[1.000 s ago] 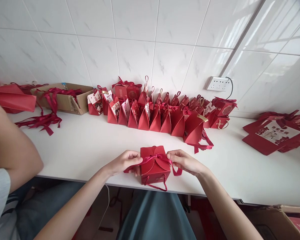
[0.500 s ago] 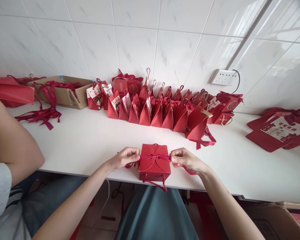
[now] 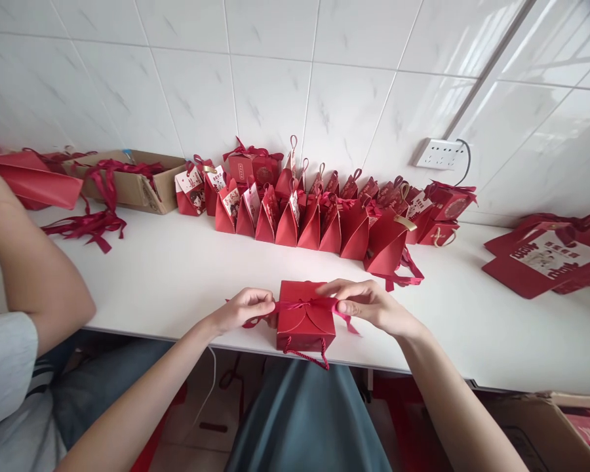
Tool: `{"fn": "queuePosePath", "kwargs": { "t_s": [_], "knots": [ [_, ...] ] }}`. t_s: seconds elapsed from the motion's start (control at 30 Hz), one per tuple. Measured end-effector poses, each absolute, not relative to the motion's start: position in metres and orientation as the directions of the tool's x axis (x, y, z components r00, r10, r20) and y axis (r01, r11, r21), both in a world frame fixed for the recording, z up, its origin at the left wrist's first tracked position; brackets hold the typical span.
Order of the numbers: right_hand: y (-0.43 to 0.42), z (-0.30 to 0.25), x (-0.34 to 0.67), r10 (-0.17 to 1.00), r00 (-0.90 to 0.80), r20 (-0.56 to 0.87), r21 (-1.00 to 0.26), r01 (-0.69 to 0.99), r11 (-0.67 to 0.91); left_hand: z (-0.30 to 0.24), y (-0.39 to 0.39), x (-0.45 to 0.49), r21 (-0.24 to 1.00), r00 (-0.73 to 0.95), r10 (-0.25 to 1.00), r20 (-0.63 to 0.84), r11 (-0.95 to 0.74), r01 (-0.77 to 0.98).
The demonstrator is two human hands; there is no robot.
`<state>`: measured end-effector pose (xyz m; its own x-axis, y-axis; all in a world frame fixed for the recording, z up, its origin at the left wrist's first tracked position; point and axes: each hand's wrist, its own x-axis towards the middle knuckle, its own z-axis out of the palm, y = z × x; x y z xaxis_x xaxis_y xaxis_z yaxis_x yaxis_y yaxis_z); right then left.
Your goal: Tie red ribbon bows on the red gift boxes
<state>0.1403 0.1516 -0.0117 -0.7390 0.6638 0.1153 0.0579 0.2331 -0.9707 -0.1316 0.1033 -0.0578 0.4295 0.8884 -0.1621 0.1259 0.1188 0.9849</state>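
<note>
Head view: left hand (image 3: 246,308) pinches ribbon (image 3: 296,305); right hand (image 3: 370,305), grip unclear, partly hides box (image 3: 305,338).

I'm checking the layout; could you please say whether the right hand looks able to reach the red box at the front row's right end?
Probably yes: white tabletop shows between the right hand and that red box, though the hand is at the ribbon.

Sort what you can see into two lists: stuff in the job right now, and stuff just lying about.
In the job:
red box
ribbon across its top
left hand, pinching that ribbon
right hand, at its other side

Apparently just lying about:
standing red boxes
cardboard box with ribbons
loose ribbons
flat red pieces
</note>
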Motion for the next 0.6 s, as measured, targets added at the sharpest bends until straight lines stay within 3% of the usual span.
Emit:
{"fn": "queuePosePath", "kwargs": {
  "t_s": [0.27, 0.4, 0.6],
  "knots": [
    [0.135, -0.019, 0.094, 0.794, -0.557, 0.244, -0.880, 0.217, 0.422, -0.037, 0.092, -0.124, 0.952, 0.382, 0.896, -0.224, 0.118, 0.282],
    [0.134, -0.027, 0.094, 0.767, -0.538, 0.350, -0.811, 0.235, 0.535, -0.021, 0.084, -0.123, 0.930, 0.342, 0.931, -0.126, -0.009, 0.366],
    [0.130, -0.029, 0.099, 0.728, -0.562, 0.393, -0.732, 0.288, 0.617, -0.001, 0.077, -0.117, 0.669, 0.332, 0.943, 0.028, -0.265, 0.694]
  ]
}}
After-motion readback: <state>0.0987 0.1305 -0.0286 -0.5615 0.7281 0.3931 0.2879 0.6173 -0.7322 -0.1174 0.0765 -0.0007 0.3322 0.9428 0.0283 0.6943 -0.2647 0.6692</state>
